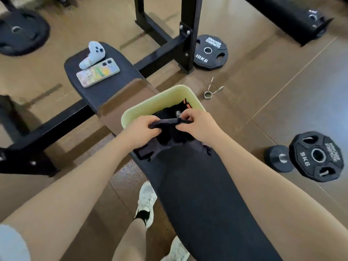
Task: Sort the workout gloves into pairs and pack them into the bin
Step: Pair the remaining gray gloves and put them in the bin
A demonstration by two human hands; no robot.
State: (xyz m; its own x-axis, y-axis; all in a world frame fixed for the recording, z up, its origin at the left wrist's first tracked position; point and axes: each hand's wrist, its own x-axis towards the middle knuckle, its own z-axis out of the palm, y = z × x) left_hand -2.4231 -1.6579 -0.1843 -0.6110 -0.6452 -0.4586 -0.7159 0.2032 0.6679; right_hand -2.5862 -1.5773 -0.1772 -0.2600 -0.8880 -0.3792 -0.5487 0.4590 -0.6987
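Note:
A pale yellow bin (150,105) stands on the black bench pad (197,185). Inside it lies a black glove with orange trim (180,108). Just in front of the bin, my left hand (142,131) and my right hand (199,125) both grip the top edge of a dark glove (167,122), held between them over the bench. More dark gloves (150,150) lie on the pad under my hands, partly hidden by them.
A phone (98,72) and a white controller (92,53) lie on the far bench pad. Weight plates lie on the floor: 10 kg (211,51), 5 kg (318,156), another (20,34). A spring collar (211,91) lies by the bin. Black rack legs (185,40) stand behind.

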